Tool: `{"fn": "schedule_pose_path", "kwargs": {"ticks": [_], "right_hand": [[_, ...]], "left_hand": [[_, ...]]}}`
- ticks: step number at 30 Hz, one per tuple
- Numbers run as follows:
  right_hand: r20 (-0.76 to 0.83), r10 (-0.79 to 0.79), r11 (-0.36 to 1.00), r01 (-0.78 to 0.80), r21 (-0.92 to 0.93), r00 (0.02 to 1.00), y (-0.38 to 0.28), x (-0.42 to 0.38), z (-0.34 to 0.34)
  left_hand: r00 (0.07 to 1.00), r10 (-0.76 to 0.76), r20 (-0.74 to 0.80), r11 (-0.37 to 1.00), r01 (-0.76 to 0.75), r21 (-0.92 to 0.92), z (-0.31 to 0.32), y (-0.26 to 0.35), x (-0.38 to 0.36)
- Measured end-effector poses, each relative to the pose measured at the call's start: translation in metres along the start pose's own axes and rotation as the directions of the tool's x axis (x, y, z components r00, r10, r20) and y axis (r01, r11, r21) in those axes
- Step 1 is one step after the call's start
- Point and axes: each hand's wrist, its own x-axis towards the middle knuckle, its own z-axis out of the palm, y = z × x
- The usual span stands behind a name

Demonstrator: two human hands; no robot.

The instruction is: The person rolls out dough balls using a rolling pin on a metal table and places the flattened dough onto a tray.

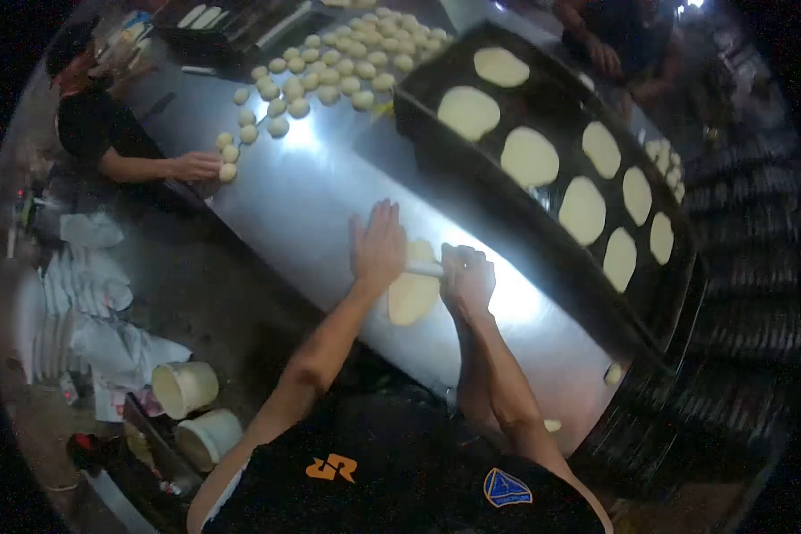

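Beside the pan [554, 96] of dough rounds [529, 157], the right hand [469, 276] gripped a rolling pin [424, 268]; the left hand [380, 247] touched it, open.

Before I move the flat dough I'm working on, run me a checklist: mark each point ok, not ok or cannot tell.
1. Dough flattened: ok; the flat dough is a long oval.
2. Rolling pin off it: not ok; the rolling pin lies across the dough.
3. Hands free: not ok; your right hand grips one end of the pin, and your open left hand is at the other.
4. Underside loose from the table: cannot tell; it is hidden.
5. Rounds in the dark pan not overlapping: ok; eight dough rounds lie side by side.
6. Co-worker's hand away from your dough: ok; it is by the dough balls.
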Motion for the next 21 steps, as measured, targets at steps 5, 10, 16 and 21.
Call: {"fn": "schedule_pose_path", "kwargs": {"ticks": [5,10,16,21], "right_hand": [[0.21,0.17,0.981,-0.186,0.061,0.963,0.015,0.073,0.01],[0.038,-0.177,0.979,0.172,0.112,0.983,0.027,0.055,0.004],[-0.001,-0.084,0.995,0.084,0.051,0.996,-0.01,0.027,-0.033],[-0.124,0.004,0.996,0.007,0.09,0.992,-0.028,-0.109,-0.002]], "left_hand": [[0.969,0.102,-0.226,0.982,-0.063,0.176,0.023,-0.013,0.085],[0.981,-0.004,-0.196,0.999,0.012,0.038,0.041,-0.014,0.095],[0.997,-0.033,-0.067,0.999,0.031,-0.041,0.014,-0.009,0.096],[0.991,0.124,0.04,0.992,-0.125,0.034,0.003,-0.006,-0.059]]}}
